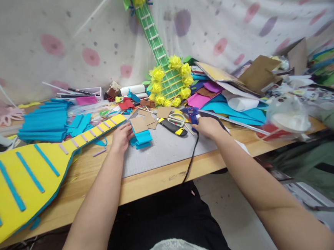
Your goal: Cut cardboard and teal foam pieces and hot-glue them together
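My left hand is at the left edge of the grey cutting mat, its fingers curled at a small piece of brown cardboard with folded blue crepe paper under it. The yellow guitar-shaped cutout ends in a neck tip right beside that hand. My right hand is closed round a blue hot glue gun; a long pale glue stick runs out behind it. Between my hands lie a black-and-yellow utility knife and light-handled scissors.
A green toy guitar with yellow paper flowers leans at the back. Blue crepe paper lies left; coloured sheets and cardboard are heaped right, near a bagged red-and-white tub. The black cord hangs over the table edge.
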The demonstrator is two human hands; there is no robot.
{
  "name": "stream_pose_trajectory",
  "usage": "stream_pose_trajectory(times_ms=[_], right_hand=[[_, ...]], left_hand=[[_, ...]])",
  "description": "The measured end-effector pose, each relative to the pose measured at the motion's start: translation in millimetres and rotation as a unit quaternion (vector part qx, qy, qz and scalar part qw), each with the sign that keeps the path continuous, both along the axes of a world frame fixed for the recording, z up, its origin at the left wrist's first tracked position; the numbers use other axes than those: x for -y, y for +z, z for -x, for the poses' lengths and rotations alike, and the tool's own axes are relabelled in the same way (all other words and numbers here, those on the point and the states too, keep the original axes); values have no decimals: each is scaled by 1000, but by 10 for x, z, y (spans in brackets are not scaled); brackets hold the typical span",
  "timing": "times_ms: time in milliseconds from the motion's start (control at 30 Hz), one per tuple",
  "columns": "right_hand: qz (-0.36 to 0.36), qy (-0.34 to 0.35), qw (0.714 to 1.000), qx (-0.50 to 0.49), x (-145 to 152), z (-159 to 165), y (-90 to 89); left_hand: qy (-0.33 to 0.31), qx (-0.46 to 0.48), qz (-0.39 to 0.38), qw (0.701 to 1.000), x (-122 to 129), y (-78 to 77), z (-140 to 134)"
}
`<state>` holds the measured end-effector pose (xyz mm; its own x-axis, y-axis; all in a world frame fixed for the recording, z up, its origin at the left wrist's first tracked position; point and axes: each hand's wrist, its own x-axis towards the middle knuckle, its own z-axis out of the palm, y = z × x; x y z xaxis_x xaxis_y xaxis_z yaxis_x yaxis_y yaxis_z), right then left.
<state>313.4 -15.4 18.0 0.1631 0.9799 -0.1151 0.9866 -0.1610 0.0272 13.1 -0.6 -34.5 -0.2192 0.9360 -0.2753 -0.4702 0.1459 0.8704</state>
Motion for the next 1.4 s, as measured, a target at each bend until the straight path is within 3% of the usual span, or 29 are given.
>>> stream_pose_trajectory(times_ms=[100, 167, 300, 400, 500, 733, 933, 1200, 1400], right_hand=[[-24, 35, 999, -1, 126, 229, 90], [-73, 131, 987, -62, 116, 425, 50], [-201, 341, 905, -157, -76, 822, -199], [-231, 399, 866, -196, -212, 1052, -345], [-256, 432, 837, -215, -262, 1181, -382], [-292, 451, 812, -228, -220, 1208, -372], [-324, 426, 790, -301, -174, 1224, -443], [-282, 375, 757, -455, -204, 1260, -497], [-226, 306, 736, -559, -262, 1254, -544]], left_hand=[[-5, 8, 6, 1000, -6, -6, 3], [-9, 21, 9, 1000, -14, -11, 10], [-24, 52, 15, 998, -30, -22, 26], [-40, 70, 16, 997, -32, -25, 29], [-53, 81, 4, 995, -28, -21, 21], [-65, 74, 5, 995, -37, -44, 1], [-88, 84, -10, 993, -44, -93, -13], [-80, 110, 33, 990, 17, 54, -42], [-101, 85, 9, 991, 47, 64, -14]])
